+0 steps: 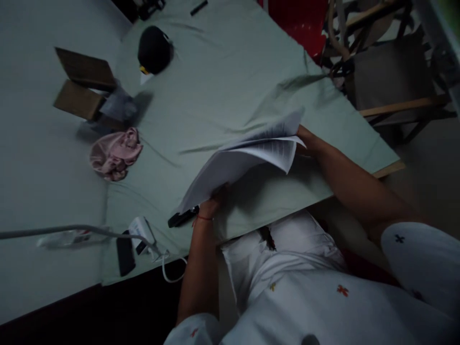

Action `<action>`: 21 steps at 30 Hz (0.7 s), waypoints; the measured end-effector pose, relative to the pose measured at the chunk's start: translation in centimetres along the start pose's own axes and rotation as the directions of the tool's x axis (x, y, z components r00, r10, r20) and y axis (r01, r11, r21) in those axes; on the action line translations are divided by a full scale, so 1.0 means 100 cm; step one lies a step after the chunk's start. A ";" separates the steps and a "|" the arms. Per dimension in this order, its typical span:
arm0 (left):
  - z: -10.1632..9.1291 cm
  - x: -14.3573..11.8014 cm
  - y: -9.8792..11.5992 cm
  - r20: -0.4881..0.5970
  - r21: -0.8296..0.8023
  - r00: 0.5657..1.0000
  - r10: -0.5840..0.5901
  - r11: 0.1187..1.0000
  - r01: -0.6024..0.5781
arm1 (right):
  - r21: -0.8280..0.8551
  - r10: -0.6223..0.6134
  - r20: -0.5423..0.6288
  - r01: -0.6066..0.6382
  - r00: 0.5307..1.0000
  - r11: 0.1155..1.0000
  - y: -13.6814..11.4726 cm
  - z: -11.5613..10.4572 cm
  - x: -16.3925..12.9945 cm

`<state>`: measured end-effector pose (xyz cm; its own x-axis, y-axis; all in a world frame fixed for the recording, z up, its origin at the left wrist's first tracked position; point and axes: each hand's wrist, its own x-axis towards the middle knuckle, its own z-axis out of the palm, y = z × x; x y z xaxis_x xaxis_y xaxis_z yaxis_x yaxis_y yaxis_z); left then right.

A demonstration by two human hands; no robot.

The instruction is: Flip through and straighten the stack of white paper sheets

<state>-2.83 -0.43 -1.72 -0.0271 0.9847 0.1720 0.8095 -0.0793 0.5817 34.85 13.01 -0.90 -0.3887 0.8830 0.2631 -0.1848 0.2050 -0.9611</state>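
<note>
The step in hand looks like leafing through a stack of printed sheets, which lies lifted and fanned over the near edge of the table, just right of centre. The left hand pinches the sheaf's lower corner at about 7 o'clock, its fingers mostly hidden under the paper, so how tightly it is closed cannot be told. The right hand holds the far edge at 3 o'clock, curled behind the pages. The sheets are thin, limp and text-covered, curling upward. Any next move would call for a firm pinch so loose pages don't slide. A black stapler-like object lies touching the sheaf at 8 o'clock on the smooth, wrinkled pale-green tablecloth; a crumpled pink cloth sits well apart at 9 o'clock.
</note>
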 end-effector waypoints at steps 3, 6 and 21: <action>0.008 -0.004 0.006 -0.041 -0.115 0.994 -0.101 0.989 0.096 | -0.023 0.022 -0.007 -0.022 1.000 0.999 0.000 0.000 0.001; 0.007 -0.007 0.018 -0.039 -0.221 0.986 -0.160 0.964 0.148 | -0.092 0.046 0.057 -0.040 0.997 0.995 -0.005 -0.001 0.000; 0.006 -0.031 0.054 0.180 -0.596 0.795 -0.579 0.579 0.557 | 0.231 0.206 -0.048 -0.189 0.977 0.954 -0.005 0.010 -0.006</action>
<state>1.93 -3.85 0.41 -0.3850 0.8567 -0.3433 0.1037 0.4098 0.9063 34.30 11.97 -0.54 -0.3748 0.9254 0.0556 -0.3113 -0.0691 -0.9478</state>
